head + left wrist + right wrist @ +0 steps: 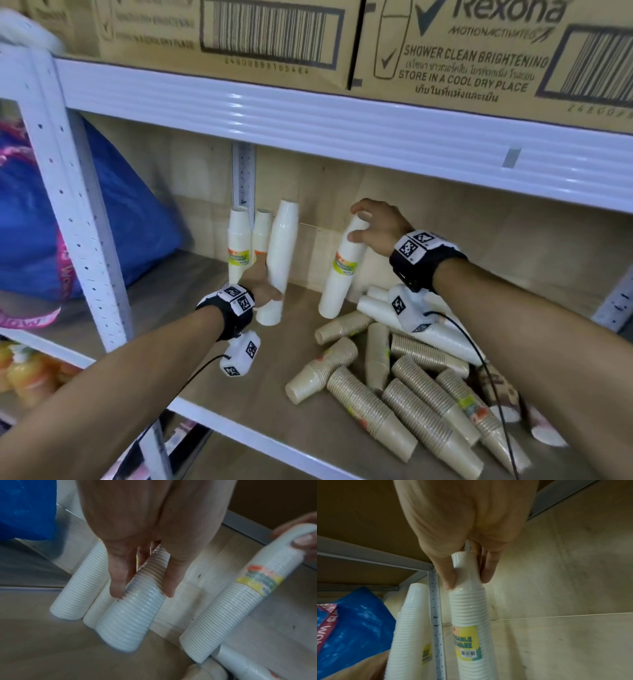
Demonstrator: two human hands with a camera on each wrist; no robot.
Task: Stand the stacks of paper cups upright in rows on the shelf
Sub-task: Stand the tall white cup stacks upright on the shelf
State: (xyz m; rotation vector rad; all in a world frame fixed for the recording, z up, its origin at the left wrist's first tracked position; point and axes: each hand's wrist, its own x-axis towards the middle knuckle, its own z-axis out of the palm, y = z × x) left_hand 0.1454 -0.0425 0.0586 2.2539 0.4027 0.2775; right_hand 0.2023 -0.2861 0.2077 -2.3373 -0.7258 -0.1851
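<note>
A: What has the left hand (pixel 265 291) got?

B: Its fingers (pixel 118 582) are wrapped round a tall white stack of ribbed paper cups (pixel 279 260), gripping it low on the sleeve. The stack stands nearly upright with its wide end close to the wooden shelf board (pixel 212 370); whether it touches the board I cannot tell.

A: And the right hand (pixel 375 228)?

B: It pinches the narrow top of a second white cup stack with a yellow and green label (pixel 339 270), thumb on one side, fingers on the other. That stack leans, its top tipped toward one o'clock and its base low, near the board.

A: Anything already standing?

B: Two white cup stacks (pixel 239 240), upright at the back, just at ten o'clock from the left-hand stack and close against it, in front of the perforated white metal post (pixel 244 174).

A: And the others?

B: A heap of brown paper cup stacks (pixel 394 387) lies on its side at five o'clock from the hands, with more white stacks lying flat (pixel 376 306) behind it. A blue plastic bag (pixel 113 219) sits in the next bay at nine o'clock, and brown printed cardboard boxes (pixel 479 51) rest on the shelf above.
</note>
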